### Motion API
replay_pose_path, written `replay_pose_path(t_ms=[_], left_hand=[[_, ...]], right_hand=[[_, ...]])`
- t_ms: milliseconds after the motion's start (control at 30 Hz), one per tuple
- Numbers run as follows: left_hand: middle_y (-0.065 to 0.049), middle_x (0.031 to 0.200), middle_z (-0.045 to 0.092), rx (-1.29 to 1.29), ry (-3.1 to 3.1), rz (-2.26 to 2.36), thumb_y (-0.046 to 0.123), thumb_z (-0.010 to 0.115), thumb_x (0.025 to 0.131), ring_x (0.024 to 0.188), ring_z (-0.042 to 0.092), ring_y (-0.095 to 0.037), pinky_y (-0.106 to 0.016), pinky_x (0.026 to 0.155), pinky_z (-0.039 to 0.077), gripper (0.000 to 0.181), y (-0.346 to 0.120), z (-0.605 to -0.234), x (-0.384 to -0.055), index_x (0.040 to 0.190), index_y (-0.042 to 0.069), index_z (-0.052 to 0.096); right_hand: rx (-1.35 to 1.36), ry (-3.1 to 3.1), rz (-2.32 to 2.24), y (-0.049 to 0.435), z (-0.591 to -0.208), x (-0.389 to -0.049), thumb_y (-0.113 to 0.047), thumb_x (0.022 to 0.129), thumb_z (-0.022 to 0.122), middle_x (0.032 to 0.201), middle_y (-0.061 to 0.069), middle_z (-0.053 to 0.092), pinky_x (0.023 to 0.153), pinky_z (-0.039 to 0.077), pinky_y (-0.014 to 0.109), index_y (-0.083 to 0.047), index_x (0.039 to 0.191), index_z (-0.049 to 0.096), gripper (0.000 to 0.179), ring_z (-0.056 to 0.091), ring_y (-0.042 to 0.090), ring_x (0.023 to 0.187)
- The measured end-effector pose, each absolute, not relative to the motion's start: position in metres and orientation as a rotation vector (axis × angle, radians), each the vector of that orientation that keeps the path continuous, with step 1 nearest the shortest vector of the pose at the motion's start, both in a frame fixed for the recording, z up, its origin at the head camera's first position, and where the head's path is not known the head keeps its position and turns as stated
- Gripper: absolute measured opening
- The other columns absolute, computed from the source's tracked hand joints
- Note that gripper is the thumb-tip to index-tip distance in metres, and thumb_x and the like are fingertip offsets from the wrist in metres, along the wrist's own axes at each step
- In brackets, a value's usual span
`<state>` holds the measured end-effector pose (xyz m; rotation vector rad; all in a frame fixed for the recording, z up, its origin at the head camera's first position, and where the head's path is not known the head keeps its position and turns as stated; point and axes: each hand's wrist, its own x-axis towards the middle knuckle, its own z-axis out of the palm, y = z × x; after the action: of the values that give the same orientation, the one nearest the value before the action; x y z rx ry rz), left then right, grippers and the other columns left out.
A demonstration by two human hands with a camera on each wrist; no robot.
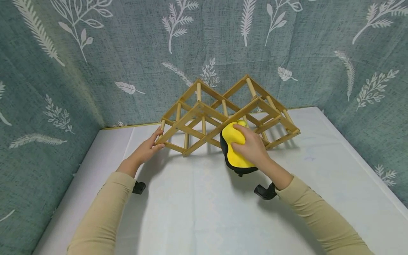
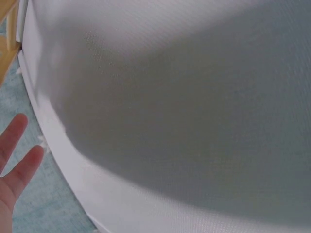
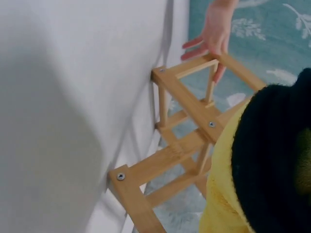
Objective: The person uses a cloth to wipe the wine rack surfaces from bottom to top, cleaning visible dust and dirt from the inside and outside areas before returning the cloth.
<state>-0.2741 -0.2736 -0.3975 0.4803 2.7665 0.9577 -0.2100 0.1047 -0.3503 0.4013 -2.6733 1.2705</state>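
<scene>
A light wooden rack [image 1: 204, 136] of crossed slats and dowels stands in a zigzag at the back of the white surface. At its left end my left hand [image 1: 145, 150] holds the corner, thumb in front and a finger behind; two other fingers [image 2: 26, 167] extend free in the left wrist view. My right hand [image 1: 253, 147] grips a yellow and black fuzzy cloth [image 1: 237, 156] against the front of the rack, right of its middle. In the right wrist view the bunched cloth [image 3: 226, 194] covers part of the slats.
Blue-green fabric [image 1: 137, 49] with white leaf prints hangs behind and along both sides. White cloth [image 1: 191, 209] covers the surface below. A black wrist mount [image 1: 266, 192] juts from under the right forearm, another [image 1: 139, 187] from the left.
</scene>
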Motion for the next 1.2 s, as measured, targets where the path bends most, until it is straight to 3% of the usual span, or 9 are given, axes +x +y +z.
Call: replay_pose_path(t_ms=[333, 500, 767, 933, 1067, 1200], left_hand=[[-0.002, 0.155, -0.003, 0.484, 2.769, 0.952, 0.041, 0.043, 0.095, 0.128, 0.029, -0.047, -0.062, 0.1, 0.025, 0.064, -0.272, -0.395, -0.275, 0.147, 0.017, 0.013], [-0.001, 0.155, -0.004, 0.479, 2.758, 0.963, 0.041, 0.042, 0.096, 0.127, 0.03, -0.047, -0.061, 0.1, 0.026, 0.064, -0.274, -0.397, -0.274, 0.147, 0.018, 0.013], [-0.001, 0.155, -0.004, 0.478, 2.761, 0.966, 0.041, 0.043, 0.095, 0.127, 0.03, -0.047, -0.061, 0.1, 0.026, 0.064, -0.274, -0.398, -0.274, 0.147, 0.018, 0.014], [0.0, 0.155, -0.004, 0.467, 2.752, 0.974, 0.042, 0.043, 0.095, 0.129, 0.028, -0.047, -0.061, 0.1, 0.025, 0.065, -0.273, -0.398, -0.273, 0.148, 0.019, 0.012], [-0.002, 0.155, -0.003, 0.474, 2.75, 0.983, 0.041, 0.042, 0.095, 0.128, 0.028, -0.047, -0.061, 0.1, 0.025, 0.065, -0.272, -0.397, -0.273, 0.148, 0.018, 0.011], [-0.004, 0.155, -0.001, 0.487, 2.769, 0.977, 0.039, 0.042, 0.096, 0.128, 0.029, -0.048, -0.062, 0.098, 0.027, 0.064, -0.273, -0.397, -0.274, 0.148, 0.015, 0.013]], right_hand=[[0.478, -2.77, 1.3, 0.122, -0.354, -0.189, -0.018, 0.081, 0.064, 0.136, 0.013, 0.045, 0.072, 0.045, 0.036, -0.012, 0.137, 0.041, 0.061, 0.053, 0.025, 0.094], [0.342, -2.943, 1.166, 0.138, -0.361, -0.197, -0.017, 0.083, 0.06, 0.139, 0.02, 0.04, 0.084, 0.043, 0.046, -0.005, 0.139, 0.037, 0.062, 0.047, 0.034, 0.114], [0.342, -2.898, 1.146, 0.129, -0.359, -0.213, -0.017, 0.083, 0.06, 0.138, 0.02, 0.042, 0.091, 0.039, 0.051, -0.004, 0.138, 0.038, 0.06, 0.043, 0.037, 0.12], [0.403, -2.784, 1.195, 0.115, -0.354, -0.216, -0.017, 0.082, 0.062, 0.135, 0.016, 0.046, 0.075, 0.044, 0.04, -0.009, 0.137, 0.041, 0.06, 0.053, 0.029, 0.099], [0.44, -2.711, 1.204, 0.111, -0.353, -0.214, -0.015, 0.081, 0.064, 0.126, 0.017, 0.053, 0.063, 0.042, 0.033, -0.009, 0.136, 0.044, 0.058, 0.052, 0.025, 0.079], [0.478, -2.648, 1.231, 0.111, -0.351, -0.208, -0.014, 0.081, 0.065, 0.117, 0.017, 0.058, 0.059, 0.041, 0.03, -0.009, 0.134, 0.047, 0.056, 0.051, 0.023, 0.072]])
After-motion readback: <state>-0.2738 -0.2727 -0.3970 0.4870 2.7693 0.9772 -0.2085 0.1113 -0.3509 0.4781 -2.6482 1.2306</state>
